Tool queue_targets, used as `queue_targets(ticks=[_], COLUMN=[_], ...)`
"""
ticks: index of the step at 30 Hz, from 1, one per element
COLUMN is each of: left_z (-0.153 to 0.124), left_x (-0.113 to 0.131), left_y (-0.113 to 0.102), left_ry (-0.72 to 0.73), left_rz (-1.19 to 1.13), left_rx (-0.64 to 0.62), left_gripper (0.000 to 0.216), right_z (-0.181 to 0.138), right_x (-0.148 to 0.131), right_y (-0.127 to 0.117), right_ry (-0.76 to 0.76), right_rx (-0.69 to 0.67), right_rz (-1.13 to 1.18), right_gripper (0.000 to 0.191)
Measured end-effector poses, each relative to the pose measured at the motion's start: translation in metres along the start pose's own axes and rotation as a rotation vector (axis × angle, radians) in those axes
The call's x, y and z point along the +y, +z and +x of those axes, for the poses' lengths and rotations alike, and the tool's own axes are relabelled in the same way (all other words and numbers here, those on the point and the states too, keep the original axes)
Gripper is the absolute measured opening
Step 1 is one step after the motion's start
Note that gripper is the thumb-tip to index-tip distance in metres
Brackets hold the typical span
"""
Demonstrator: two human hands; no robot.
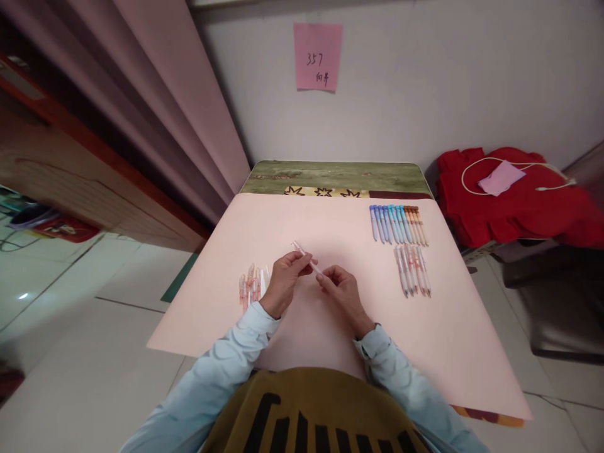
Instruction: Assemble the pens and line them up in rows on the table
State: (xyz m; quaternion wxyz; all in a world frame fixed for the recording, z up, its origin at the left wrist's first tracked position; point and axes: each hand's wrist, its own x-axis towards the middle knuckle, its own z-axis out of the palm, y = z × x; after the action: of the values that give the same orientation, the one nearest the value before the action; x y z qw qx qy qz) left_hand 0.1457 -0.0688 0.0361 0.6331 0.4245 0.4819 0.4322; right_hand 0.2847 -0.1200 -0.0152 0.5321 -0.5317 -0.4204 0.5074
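Note:
Both hands hold one pale, clear-bodied pen above the middle of a pink sheet that covers the table. My left hand pinches the pen near its upper part, whose tip points up and left. My right hand pinches its lower end. A small pile of similar pale pens lies just left of my left hand. At the right lie a row of blue and orange pens and, below it, a row of pale pens.
A green patterned tabletop shows beyond the sheet, against a white wall with a pink note. To the right sits a red cloth with a white cable and a pink paper. Curtains hang at the left over a tiled floor.

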Motion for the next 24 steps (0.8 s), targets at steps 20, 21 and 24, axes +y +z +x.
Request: queue_targets(ticks=[20,21,24], left_z=[-0.01,-0.011,-0.017], left_x=[0.001,0.002,0.001], left_y=[0.002,0.0,-0.007], left_ry=[-0.053,-0.062,-0.073], left_rz=[0.125,0.141,0.178], left_rx=[-0.054,-0.044,-0.036], left_gripper=[0.039,0.041,0.041], right_z=[-0.023,-0.025,-0.032], right_x=[-0.016,-0.017,-0.022], right_y=[-0.022,-0.033,-0.073], right_ry=[-0.229,-0.22,-0.139], right_rx=[0.228,0.29,0.513], right_rz=[-0.615,-0.659,-0.817], right_gripper=[0.02,0.02,0.026])
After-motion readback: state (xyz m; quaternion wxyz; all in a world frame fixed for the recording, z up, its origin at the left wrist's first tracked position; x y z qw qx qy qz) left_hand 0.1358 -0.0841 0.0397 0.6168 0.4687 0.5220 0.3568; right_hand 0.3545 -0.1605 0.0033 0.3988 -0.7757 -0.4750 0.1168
